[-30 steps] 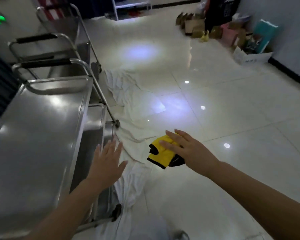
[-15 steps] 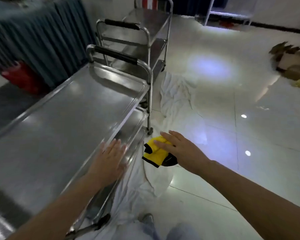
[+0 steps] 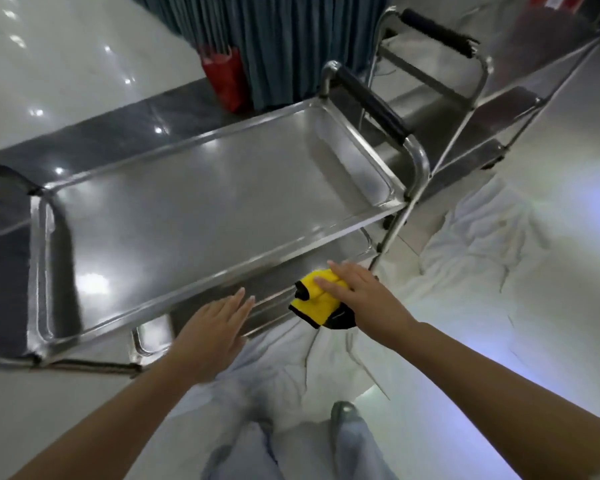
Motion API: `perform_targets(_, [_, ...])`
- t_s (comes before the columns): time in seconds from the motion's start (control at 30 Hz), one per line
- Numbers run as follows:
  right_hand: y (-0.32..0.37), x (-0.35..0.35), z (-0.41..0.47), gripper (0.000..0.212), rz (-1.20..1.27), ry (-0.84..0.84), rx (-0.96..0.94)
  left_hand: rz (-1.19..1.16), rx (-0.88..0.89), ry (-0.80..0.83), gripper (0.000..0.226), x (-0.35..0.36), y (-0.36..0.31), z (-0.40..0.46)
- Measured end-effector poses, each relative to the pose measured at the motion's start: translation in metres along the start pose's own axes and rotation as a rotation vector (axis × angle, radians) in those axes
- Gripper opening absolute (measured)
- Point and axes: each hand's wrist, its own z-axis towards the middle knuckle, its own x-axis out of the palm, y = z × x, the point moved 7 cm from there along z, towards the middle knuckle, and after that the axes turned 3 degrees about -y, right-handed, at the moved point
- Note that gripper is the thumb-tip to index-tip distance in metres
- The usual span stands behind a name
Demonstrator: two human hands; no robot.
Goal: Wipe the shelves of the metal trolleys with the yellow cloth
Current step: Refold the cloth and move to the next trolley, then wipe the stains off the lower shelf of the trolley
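Observation:
A steel trolley stands in front of me, its bare top shelf [image 3: 201,209] running left to right. Below its near rim the lower shelf [image 3: 274,289] shows as a narrow strip. My right hand [image 3: 361,296] holds the yellow cloth [image 3: 314,301], which has a black edge. The fingers lie straight over the cloth, the thumb is hidden beneath, and the cloth sits at the lower shelf's near edge. My left hand [image 3: 212,327] hovers flat with straight fingers by the top shelf's near rim, holding nothing.
A second steel trolley [image 3: 499,109] stands behind and to the right, close to the first one's black handle [image 3: 371,98]. A crumpled white sheet [image 3: 482,237] covers the floor on the right and under my feet. A red bag [image 3: 224,77] and a teal curtain [image 3: 291,39] are behind.
My view has swung left and down, so I now face the trolley's long side. Both hands moved toward its near edge, the right still carrying the cloth.

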Motion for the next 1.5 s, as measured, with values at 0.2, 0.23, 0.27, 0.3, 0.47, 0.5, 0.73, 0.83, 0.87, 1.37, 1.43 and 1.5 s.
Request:
perform_targets(0.2, [-0.029,0.059,0.017,0.068,0.098,0.042,-0.032,-0.118,-0.223,0.026,0.070,0.039,-0.017,-0.008])
perform_targets(0.23, [-0.033,0.071,0.019,0.070,0.127,0.024,-0.013,-0.134,-0.241,0.028,0.070,0.048,-0.019,-0.007])
perform_targets(0.27, [-0.037,0.084,0.020,0.071,0.153,0.014,0.005,-0.139,-0.251,0.028,0.070,0.059,-0.020,-0.004])
perform_targets(0.3, [-0.041,0.097,0.023,0.073,0.169,0.003,0.013,-0.137,-0.258,0.022,0.070,0.072,-0.020,0.001])
perform_targets(0.47, [-0.070,0.187,0.043,0.070,0.185,-0.030,0.014,-0.164,-0.343,0.020,0.070,0.159,-0.001,0.039])
perform_targets(0.5, [-0.076,0.207,0.049,0.070,0.201,-0.033,0.017,-0.150,-0.359,0.032,0.070,0.179,0.007,0.047])
perform_targets(0.73, [-0.106,0.307,0.104,0.051,0.161,-0.162,-0.142,-0.082,-0.441,-0.109,0.068,0.283,0.056,0.110])
perform_targets(0.83, [-0.115,0.340,0.121,0.060,0.124,-0.209,-0.175,-0.095,-0.465,-0.171,0.069,0.318,0.065,0.132])
perform_targets(0.87, [-0.116,0.348,0.124,0.057,0.104,-0.233,-0.194,-0.088,-0.461,-0.181,0.070,0.328,0.066,0.138])
perform_targets(1.37, [-0.107,0.363,0.105,0.050,-0.129,-0.358,-0.450,-0.008,-0.329,-0.428,0.082,0.353,0.050,0.147])
perform_targets(1.43, [-0.103,0.361,0.093,0.049,-0.149,-0.382,-0.505,-0.032,-0.249,-0.472,0.075,0.349,0.036,0.140])
perform_targets(1.5, [-0.102,0.364,0.083,0.049,-0.179,-0.385,-0.569,-0.022,-0.170,-0.481,0.068,0.352,0.025,0.136])
